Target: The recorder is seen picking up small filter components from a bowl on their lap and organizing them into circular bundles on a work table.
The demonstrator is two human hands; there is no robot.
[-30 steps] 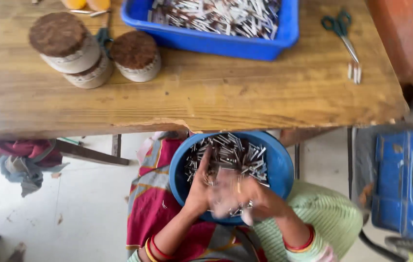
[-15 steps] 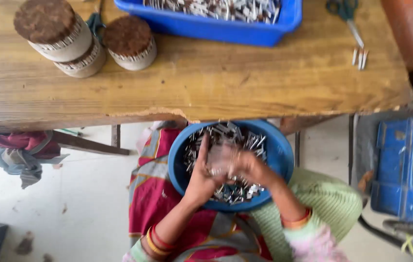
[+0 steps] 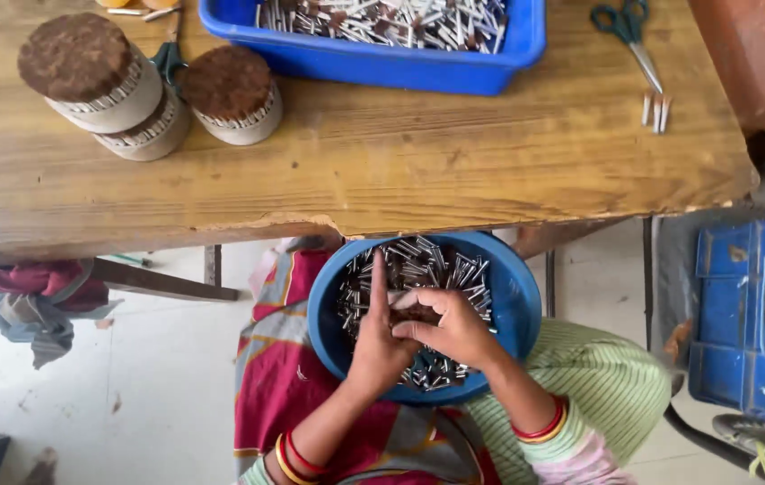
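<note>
Wooden table [image 3: 356, 171]: along its far edge, a blue rectangular tray [image 3: 400, 67] filled with short silver-and-brown sticks; at the far left corner, three round bundles [image 3: 145, 85] of the same sticks, bound and stood on end. Scissors [image 3: 634, 40] lie near the far right corner. Round blue basin [image 3: 513, 296]: on the person's lap below the near edge, within arm's reach, holding loose sticks. Left hand [image 3: 381, 346] and right hand [image 3: 450, 328] are pressed together, cupping a stick bundle [image 3: 417, 314] over the basin.

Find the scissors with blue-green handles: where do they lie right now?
The scissors lie at the far right of the wooden table, just right of the blue tray, above three small sticks.
</note>
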